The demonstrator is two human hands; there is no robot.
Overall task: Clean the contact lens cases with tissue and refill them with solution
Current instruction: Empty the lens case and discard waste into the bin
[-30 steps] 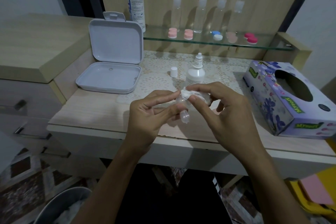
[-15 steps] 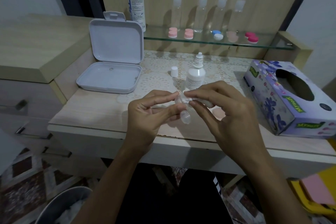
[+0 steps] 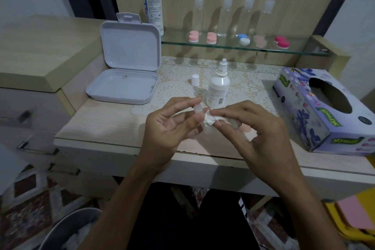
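My left hand (image 3: 172, 126) pinches a clear contact lens case (image 3: 199, 110) between thumb and fingers above the table's front. My right hand (image 3: 257, 132) pinches a crumpled white tissue (image 3: 211, 118) and holds it against the case. Behind the hands stands an uncapped small solution bottle (image 3: 218, 87), with its white cap (image 3: 195, 79) on the lace mat to its left. Several coloured lens cases sit on the glass shelf (image 3: 304, 51): pink ones (image 3: 193, 36), a blue and white one (image 3: 243, 39) and a red one (image 3: 282, 41).
An open white plastic box (image 3: 123, 85) lies at the left. A purple tissue box (image 3: 316, 107) sits at the right. A tall solution bottle (image 3: 153, 6) and several clear bottles (image 3: 226, 16) stand on the shelf. A grey bin (image 3: 67, 229) stands on the floor, lower left.
My right hand has turned the tissue against the lens case, and both hands have shifted slightly. The case has tilted in my left fingers.
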